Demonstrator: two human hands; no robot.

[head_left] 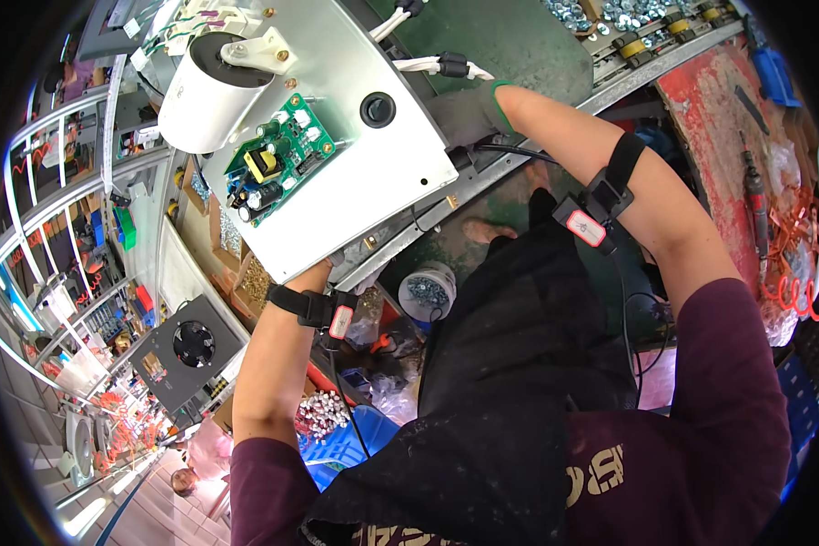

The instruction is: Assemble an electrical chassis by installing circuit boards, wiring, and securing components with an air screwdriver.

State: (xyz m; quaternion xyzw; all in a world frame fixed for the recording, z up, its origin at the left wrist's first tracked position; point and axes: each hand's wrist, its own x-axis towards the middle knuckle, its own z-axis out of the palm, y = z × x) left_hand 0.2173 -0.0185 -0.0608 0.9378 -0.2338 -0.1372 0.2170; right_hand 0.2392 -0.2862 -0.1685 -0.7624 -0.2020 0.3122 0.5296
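A white sheet-metal panel (364,187) lies tilted in front of me. On it are a green circuit board (291,155) with a yellow transformer, a white cylinder (191,96) held by a bracket, and a round black fitting (377,110). My left hand (317,275) reaches under the panel's near edge, which hides its fingers. At the right side of the panel is my right hand (469,116), in a grey glove with a green cuff. Its fingers are hard to make out against the panel's edge. White cables with black clamps (446,65) run just beyond it.
A metal conveyor rail (664,64) runs along the far right, with loose metal hardware beside it. Below the panel stands a white bucket (428,293) of small metal parts. A blue crate (359,441) is near my left elbow. A power screwdriver (753,191) lies at the right.
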